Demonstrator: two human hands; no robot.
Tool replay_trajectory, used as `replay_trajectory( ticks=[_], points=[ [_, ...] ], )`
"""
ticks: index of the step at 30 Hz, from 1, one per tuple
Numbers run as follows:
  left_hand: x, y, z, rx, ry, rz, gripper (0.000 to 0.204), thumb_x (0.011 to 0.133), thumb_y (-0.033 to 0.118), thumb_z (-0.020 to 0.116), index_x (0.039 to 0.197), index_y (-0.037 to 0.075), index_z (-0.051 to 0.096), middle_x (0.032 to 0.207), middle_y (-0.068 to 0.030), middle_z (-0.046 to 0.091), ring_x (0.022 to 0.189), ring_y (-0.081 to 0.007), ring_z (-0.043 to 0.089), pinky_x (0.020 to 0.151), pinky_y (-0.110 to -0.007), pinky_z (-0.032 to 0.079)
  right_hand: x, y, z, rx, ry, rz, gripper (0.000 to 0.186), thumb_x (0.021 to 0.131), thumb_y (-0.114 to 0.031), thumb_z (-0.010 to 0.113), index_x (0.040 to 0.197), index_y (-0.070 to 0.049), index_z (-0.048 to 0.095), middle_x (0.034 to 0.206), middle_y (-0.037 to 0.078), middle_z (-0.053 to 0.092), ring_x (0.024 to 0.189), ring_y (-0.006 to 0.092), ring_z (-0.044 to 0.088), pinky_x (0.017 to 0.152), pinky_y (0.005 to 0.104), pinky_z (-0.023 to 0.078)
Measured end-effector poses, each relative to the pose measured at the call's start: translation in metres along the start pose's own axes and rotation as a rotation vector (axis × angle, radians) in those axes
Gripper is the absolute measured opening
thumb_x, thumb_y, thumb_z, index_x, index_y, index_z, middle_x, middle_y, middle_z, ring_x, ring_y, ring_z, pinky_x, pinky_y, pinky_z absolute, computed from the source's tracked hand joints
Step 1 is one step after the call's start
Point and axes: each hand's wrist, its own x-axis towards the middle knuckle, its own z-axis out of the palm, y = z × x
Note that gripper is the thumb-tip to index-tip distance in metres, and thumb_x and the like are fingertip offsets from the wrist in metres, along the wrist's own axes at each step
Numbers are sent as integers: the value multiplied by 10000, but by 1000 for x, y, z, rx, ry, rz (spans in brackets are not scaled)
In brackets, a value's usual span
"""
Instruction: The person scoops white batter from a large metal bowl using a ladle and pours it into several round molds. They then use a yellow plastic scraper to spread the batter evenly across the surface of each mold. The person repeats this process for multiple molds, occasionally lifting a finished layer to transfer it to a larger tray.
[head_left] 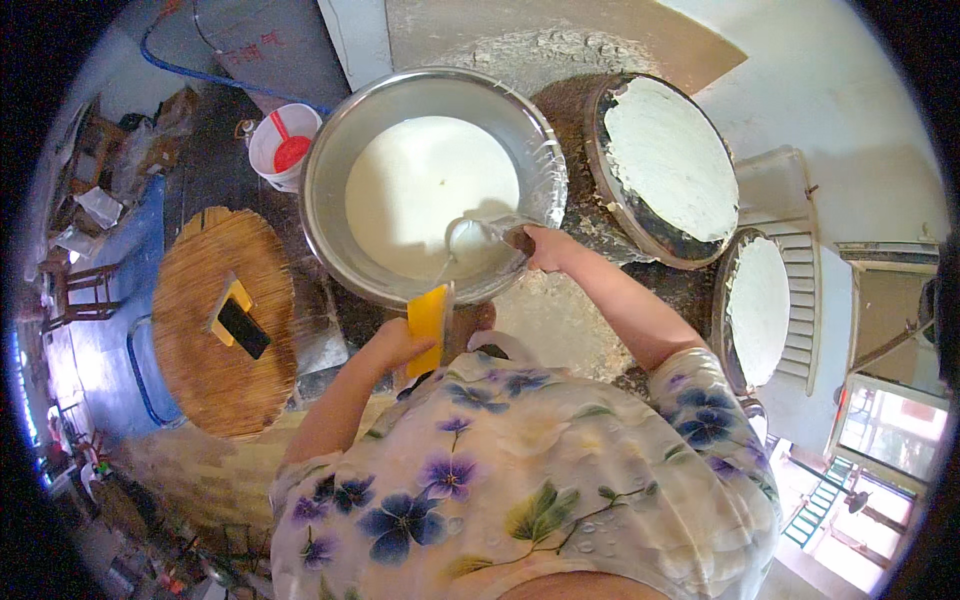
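Note:
My left hand (pixel 398 344) grips an upright yellow scraper (pixel 427 322) below the steel basin (pixel 323 162). My right hand (pixel 548 247) is closed on the dark handle of a metal ladle (pixel 478 236), whose head is over the white batter (pixel 420 180) inside the basin, near its right side. Right of the basin, a large round griddle (pixel 665 165) is covered with a white layer; a second coated round griddle (pixel 755 310) stands farther right, below it.
A white bucket (pixel 262 155) with a red utensil (pixel 291 151) stands left of the basin. A round wooden board (pixel 205 370) carries a yellow-and-black tool (pixel 243 325). A blue hose (pixel 220 76) runs behind. Stools and clutter line the far left (pixel 92 282); a slatted panel (pixel 800 330) leans at the right.

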Motion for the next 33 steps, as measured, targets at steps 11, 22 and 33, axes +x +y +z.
replay_trajectory(
  ticks=[11, 22, 33],
  points=[
    [11, -4, 39, -1189, -118, 142, 424, 770, 220, 591, 1128, 42, 449, 1022, -62, 546, 936, -223, 533, 789, -359, 441, -23, 9, 52, 91, 183, 206, 761, 632, -186, 619, 1273, -16, 245, 990, 256, 549, 861, 369, 563, 755, 413, 453],
    [-24, -3, 25, -1161, 48, 126, 415, 783, 211, 576, 1135, 43, 434, 1027, -72, 545, 895, -208, 553, 749, -353, 458, -91, 32, 135, 217, 367, 460, 991, 637, -194, 672, 1342, -150, -23, 830, 234, 586, 777, 414, 558, 686, 440, 451],
    [-102, 6, -51, -1012, 202, 265, 397, 769, 92, 581, 1135, 31, 442, 1034, -69, 532, 931, -204, 528, 793, -324, 434, -81, 9, 174, 731, 507, 236, 214, 552, -126, 654, 701, 6, 575, 629, 127, 587, 582, 218, 582, 543, 339, 463]
  ],
)
